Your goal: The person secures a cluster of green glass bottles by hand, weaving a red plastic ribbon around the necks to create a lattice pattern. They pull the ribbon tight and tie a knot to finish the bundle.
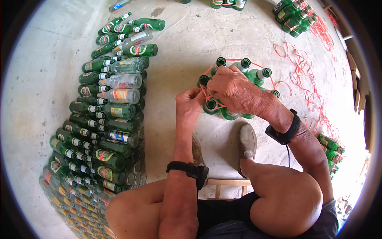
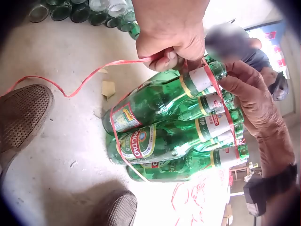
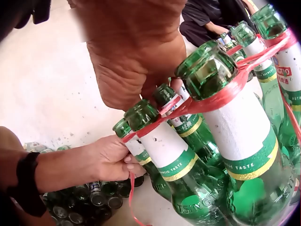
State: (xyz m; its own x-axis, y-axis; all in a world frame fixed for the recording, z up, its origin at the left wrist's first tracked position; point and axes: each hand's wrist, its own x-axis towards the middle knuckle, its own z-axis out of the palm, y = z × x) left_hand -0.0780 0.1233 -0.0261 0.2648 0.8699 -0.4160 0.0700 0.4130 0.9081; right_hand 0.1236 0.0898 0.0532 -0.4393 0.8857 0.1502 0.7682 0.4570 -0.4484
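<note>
Green bottles [image 1: 256,75] [image 2: 162,136] [image 3: 249,127] stand upright in a bundle on the floor, a red strap [image 1: 254,65] [image 2: 221,89] [image 3: 225,94] around their necks and another band lower down. My left hand [image 1: 190,105] [image 2: 171,28] [image 3: 110,160], at the bundle's left side, pinches the strap, whose loose end trails from its fingers. My right hand [image 1: 238,89] [image 2: 251,94] [image 3: 136,56] is bent over the near left necks, its fingers curled at the strap there; the bottles partly hide its fingertips.
Many bottles [image 1: 119,95] lie stacked in rows at the left. Loose red strapping [image 1: 302,75] is strewn on the floor at the right. Other bundles [image 1: 292,18] stand at the back right and right edge. Another person [image 3: 207,21] sits beyond the bottles.
</note>
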